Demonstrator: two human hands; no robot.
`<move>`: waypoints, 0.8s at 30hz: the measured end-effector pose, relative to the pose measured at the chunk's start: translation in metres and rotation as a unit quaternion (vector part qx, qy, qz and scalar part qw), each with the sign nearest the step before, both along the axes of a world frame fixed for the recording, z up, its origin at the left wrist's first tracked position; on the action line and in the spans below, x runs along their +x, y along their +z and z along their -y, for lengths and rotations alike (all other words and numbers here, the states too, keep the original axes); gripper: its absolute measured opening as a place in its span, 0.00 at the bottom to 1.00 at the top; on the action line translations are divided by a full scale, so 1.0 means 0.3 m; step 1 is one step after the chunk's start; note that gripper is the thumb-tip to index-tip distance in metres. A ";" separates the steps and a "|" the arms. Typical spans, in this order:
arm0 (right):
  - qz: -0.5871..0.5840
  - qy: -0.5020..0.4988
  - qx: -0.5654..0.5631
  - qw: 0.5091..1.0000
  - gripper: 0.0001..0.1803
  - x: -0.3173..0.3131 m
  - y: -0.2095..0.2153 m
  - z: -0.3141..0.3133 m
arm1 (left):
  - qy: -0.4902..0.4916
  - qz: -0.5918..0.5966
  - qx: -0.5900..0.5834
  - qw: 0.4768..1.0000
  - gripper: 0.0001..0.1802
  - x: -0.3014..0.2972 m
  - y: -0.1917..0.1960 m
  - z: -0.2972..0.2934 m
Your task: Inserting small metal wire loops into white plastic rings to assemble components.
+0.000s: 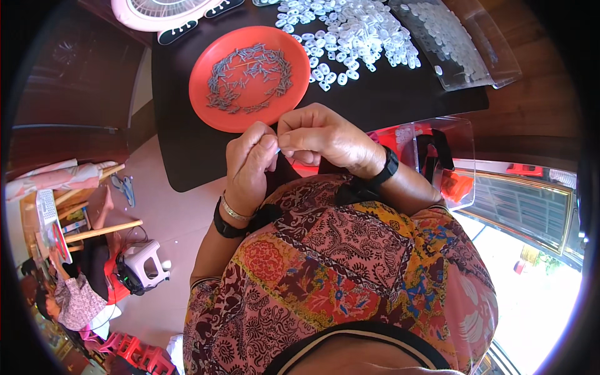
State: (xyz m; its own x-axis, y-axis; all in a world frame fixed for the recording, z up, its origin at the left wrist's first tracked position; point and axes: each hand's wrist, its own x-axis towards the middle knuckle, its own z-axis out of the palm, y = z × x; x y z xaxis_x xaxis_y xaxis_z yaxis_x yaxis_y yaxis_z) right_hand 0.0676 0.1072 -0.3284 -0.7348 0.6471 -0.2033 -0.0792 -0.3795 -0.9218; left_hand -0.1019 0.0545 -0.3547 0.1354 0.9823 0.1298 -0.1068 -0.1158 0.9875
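Clear plastic bag of small white plastic pieces [447, 34], lying at the far right of the black tabletop [181, 125], its printing not readable; a clear rigid plastic box [450, 159] is standing at the near right edge, red and black items showing through it. Round orange-red plastic plate [249, 78], sitting far left of centre and holding a scatter of short grey metal pins [250, 75] pointing every way. Loose heap of white oval plastic pieces [347, 34], spreading across the tabletop between plate and bag, just beside the plate's right rim. Pink-and-white fan base [165, 12], standing at the far left corner. Left hand [250, 162] and right hand [325, 140], wrists wearing black bands, are meeting fingertip to fingertip above the near tabletop edge, below the plate; both are pinching a tiny pale piece [279, 145] between thumbs and forefingers. The piece is too small and too covered to tell its long axis or which way it is pointing. Grey plastic stool [145, 262], standing on the floor at lower left.
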 end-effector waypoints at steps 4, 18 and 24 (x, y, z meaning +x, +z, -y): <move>-0.011 -0.006 0.028 1.000 0.10 -0.006 -0.025 -0.001 | 0.008 0.088 -0.072 0.993 0.16 0.006 0.003 -0.009; 0.116 -0.040 0.324 0.938 0.07 -0.001 -0.036 0.021 | 0.007 -0.101 -0.009 0.995 0.14 -0.030 -0.002 -0.004; 0.067 -0.019 0.239 0.969 0.07 0.008 -0.026 0.039 | -0.019 -0.043 -0.049 0.998 0.13 -0.030 0.023 0.034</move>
State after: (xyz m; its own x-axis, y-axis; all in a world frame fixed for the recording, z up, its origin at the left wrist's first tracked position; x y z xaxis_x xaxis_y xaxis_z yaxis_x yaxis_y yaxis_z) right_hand 0.0699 0.0956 -0.3361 -0.6967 0.7166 0.0330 0.0486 0.0930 -0.9945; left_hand -0.1110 0.0444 -0.3478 0.1788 0.9837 0.0205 -0.0229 -0.0167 0.9996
